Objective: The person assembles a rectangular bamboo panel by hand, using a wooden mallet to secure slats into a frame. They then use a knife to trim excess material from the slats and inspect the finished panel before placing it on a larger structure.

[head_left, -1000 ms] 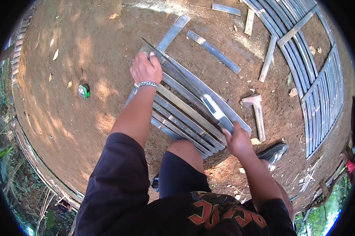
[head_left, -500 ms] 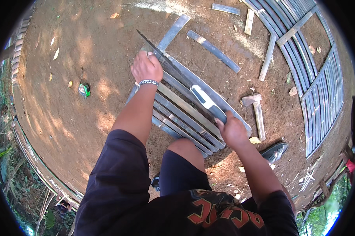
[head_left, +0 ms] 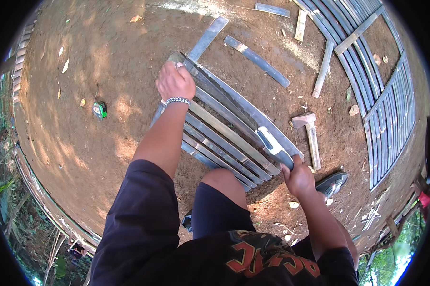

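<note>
My right hand (head_left: 300, 178) is closed round the grey-and-white handle of a handsaw (head_left: 271, 143). Its dark blade runs up and left, lying over the far edge of a slatted panel (head_left: 220, 136) made of long, narrow bamboo or wood strips. At the panel's upper left end, my left hand (head_left: 176, 81), with a chain bracelet at the wrist, is closed over the strip ends beside the blade tip. A crosspiece (head_left: 209, 38) juts out past that hand. The left fingertips are partly hidden. My bent knee (head_left: 226, 183) is against the panel's near side.
A hatchet (head_left: 311, 140) lies on the dirt right of the panel, near my sandalled foot (head_left: 330, 185). Loose strips (head_left: 259, 61) are scattered beyond. A larger slatted frame (head_left: 384, 102) lies at the right. On the left is a green tape measure (head_left: 100, 110).
My right hand has drawn the saw down and to the right, towards me, so the blade tip now sits close to my left hand. The left hand has barely moved.
</note>
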`<state>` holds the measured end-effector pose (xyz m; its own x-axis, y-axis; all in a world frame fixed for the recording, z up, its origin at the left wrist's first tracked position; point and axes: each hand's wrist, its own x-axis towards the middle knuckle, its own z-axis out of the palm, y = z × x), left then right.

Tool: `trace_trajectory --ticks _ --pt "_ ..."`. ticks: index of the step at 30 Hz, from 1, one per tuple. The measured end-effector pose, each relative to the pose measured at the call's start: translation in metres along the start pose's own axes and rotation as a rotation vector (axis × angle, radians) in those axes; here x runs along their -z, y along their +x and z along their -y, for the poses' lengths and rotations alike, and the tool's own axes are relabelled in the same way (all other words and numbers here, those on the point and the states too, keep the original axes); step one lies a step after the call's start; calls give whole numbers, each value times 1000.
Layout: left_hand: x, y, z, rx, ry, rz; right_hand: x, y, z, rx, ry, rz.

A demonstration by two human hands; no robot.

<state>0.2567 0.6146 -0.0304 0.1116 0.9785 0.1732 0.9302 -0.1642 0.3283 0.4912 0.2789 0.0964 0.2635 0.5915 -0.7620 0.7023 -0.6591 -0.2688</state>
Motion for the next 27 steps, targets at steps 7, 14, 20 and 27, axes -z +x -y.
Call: trace_trajectory --ticks 7,14,20,27 --pt "1 -2 -2 -4 0 31 0 53 62 97 5 -83" --pt "-2 0 -2 -10 17 -13 15 66 99 43 4 -1" --pt "6 -11 -2 7 27 69 7 11 34 -37 2 32" --pt "0 -8 -1 -14 0 4 1 33 55 -10 -25 53"
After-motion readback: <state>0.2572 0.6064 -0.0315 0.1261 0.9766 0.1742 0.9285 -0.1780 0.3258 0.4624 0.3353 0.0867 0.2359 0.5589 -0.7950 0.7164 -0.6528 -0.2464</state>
